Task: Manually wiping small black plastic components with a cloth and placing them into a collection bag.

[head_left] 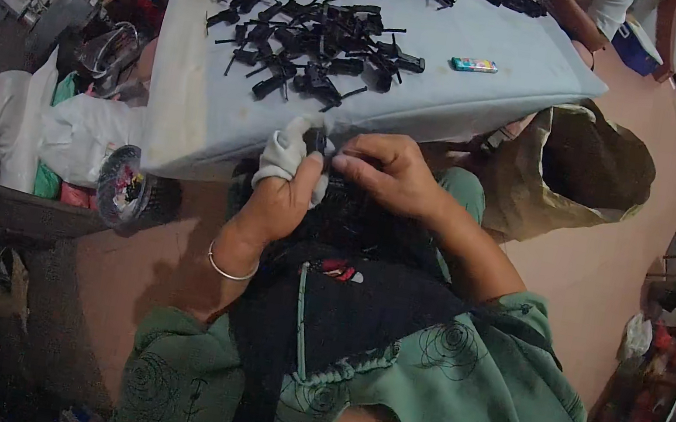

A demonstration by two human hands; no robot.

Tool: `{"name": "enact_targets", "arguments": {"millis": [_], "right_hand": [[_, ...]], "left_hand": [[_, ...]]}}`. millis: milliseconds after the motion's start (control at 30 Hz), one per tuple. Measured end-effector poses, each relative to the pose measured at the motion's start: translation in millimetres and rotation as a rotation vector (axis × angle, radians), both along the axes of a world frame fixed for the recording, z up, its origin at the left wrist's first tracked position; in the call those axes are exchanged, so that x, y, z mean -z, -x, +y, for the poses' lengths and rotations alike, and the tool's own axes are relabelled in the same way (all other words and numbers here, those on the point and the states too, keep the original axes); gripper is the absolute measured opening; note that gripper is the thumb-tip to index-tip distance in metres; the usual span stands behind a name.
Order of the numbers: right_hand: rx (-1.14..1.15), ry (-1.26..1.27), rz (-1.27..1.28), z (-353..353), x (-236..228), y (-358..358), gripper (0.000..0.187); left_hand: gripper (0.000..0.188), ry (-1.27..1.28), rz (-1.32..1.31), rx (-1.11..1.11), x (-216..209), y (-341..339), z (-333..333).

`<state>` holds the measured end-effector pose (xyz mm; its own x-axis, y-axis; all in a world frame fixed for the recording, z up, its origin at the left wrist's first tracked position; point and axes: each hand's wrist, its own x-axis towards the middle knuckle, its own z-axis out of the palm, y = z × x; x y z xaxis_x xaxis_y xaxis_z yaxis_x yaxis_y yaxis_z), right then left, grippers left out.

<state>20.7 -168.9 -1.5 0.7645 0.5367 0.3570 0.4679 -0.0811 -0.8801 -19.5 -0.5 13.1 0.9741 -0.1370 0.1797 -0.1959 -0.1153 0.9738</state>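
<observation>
My left hand (286,190), partly covered by a white cloth glove (283,154), is closed around a small black plastic part (320,141) just in front of the table edge. Beside it, my right hand (397,174) has thumb and forefinger pinched close to that part. What sits between those fingertips, if anything, is too small to make out. On the pale-covered table (426,101) beyond lies a loose pile of similar black plastic parts (328,50), many with thin sticks poking out. More dark material covers my lap below the hands.
A small teal and pink rectangular item (474,66) lies right of the pile. A large open brown sack (527,188) stands at the right. Left are white bags (93,137) and a mesh basket (120,192). Another person's arm (574,14) rests at the far right table edge.
</observation>
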Motion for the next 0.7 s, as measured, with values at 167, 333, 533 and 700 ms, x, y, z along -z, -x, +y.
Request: {"name": "enact_targets", "arguments": {"millis": [167, 333, 533, 700], "right_hand": [[0.025, 0.011, 0.226, 7, -3, 0, 0.017], [0.005, 0.114, -0.034, 7, -6, 0, 0.025], [0.022, 0.14, 0.095, 17, -1, 0, 0.027], [0.044, 0.308, 0.013, 10, 11, -18, 0.026]], "left_hand": [[0.025, -0.052, -0.03, 0.074, -2, -2, 1], [0.025, 0.053, 0.29, 0.07, -2, -2, 5], [0.027, -0.27, -0.114, -0.054, 16, -5, -2], [0.028, -0.551, -0.204, 0.027, 14, -11, 7]]}}
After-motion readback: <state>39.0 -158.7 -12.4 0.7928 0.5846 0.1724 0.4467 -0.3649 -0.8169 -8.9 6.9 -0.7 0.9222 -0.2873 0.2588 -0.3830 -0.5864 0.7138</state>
